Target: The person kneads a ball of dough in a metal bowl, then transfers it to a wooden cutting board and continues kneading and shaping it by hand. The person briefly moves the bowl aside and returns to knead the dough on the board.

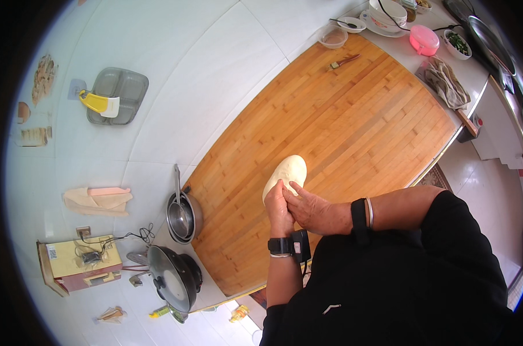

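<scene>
A smooth, pale, oval lump of dough [290, 168] lies on a large wooden board [348, 112]. My left hand [279, 212] is curled over the dough's near end. Against it from the right comes my right hand [315, 211], its thumb on the dough and its fingers meeting the left hand. The two hands hide the near part of the dough. Both wrists carry black straps and light bangles.
At the board's far end are a pastry brush [344, 62] and a clear plastic bowl [333, 36]. Stacked bowls [387, 17], a pink container [424, 40] and a cloth [447, 82] stand beyond. Metal pots [192, 216] and a lidded wok [172, 277] flank the left edge.
</scene>
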A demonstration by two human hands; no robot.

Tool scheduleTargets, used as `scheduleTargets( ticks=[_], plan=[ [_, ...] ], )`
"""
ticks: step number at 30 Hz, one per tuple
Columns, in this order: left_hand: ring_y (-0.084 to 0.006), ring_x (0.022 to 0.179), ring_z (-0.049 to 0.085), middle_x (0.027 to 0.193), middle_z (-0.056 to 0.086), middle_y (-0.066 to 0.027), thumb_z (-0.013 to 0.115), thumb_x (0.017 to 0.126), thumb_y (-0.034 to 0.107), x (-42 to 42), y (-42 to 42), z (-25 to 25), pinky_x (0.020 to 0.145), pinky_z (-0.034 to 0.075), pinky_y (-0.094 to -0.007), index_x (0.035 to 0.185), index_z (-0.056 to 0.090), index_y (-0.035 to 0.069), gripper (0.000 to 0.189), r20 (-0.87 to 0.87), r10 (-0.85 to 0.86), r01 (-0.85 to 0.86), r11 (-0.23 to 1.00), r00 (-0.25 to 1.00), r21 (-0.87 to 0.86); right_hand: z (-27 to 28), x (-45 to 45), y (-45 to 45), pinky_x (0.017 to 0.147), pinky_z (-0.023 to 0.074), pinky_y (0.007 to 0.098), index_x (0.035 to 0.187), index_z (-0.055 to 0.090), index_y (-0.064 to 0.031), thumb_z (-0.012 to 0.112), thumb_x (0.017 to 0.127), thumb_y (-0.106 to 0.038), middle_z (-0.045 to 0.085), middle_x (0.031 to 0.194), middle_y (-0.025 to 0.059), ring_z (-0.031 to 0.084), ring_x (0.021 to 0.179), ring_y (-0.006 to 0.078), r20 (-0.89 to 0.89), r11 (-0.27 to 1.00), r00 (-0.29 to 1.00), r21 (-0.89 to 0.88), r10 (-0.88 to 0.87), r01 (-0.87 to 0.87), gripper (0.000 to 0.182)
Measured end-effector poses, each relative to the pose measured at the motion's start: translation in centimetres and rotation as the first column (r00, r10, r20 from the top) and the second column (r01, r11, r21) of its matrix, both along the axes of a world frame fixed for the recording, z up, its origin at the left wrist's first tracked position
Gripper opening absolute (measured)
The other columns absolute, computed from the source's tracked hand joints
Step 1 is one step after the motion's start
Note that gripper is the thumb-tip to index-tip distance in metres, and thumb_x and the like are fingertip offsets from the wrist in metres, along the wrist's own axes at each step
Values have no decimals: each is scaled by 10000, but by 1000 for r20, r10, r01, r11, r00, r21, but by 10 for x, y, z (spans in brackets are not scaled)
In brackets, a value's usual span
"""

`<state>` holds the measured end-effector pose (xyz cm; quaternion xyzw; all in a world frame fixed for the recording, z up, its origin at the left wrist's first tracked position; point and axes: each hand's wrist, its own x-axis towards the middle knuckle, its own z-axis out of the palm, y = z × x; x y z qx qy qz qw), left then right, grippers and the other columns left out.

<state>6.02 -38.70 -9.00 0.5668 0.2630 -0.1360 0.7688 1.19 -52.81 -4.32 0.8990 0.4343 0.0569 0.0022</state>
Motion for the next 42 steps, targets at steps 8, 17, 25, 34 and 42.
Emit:
scheduleTargets(
  ticks=[8,17,25,34,42],
  plan=[
    [-104,615,460,685,497,15,582,945,219,-7,-14,12,589,412,-272,739,526,37,280,173,-103,58,967,980,249,-3,5,-12,1128,227,567,1206,651,-57,589,822,-272,533,1363,85,262,1396,342,-93,1000,996,-12,10,-12,444],
    [-86,630,480,696,522,-26,510,950,181,-8,-9,5,536,394,-238,713,505,13,291,205,-120,44,940,971,339,5,-1,-11,1133,232,552,1196,630,-51,563,837,-235,513,1383,77,282,1400,308,-206,998,977,41,45,-37,408],
    [-238,788,624,876,644,-160,366,1030,440,-1,4,10,760,530,-362,941,530,-20,497,-26,-13,9,990,1000,-139,-4,3,-10,1142,231,501,1232,560,30,591,836,-259,416,1440,198,248,1434,313,-307,858,950,502,58,109,490],
    [-334,1303,446,1396,432,-252,189,1033,480,-10,-12,35,1091,386,-407,1397,306,-92,688,30,61,-31,798,998,-602,-11,5,0,1155,185,496,1450,279,42,372,976,-494,330,1501,195,260,1423,328,-537,787,839,554,89,271,721],
    [-298,1344,376,1470,361,-160,286,1043,392,-28,-27,25,1136,312,-443,1447,274,11,556,59,-3,37,815,998,-578,-32,38,-4,1139,170,580,1493,276,-75,254,989,-579,236,1564,146,188,1454,324,-770,813,637,391,32,432,713]
  ],
)
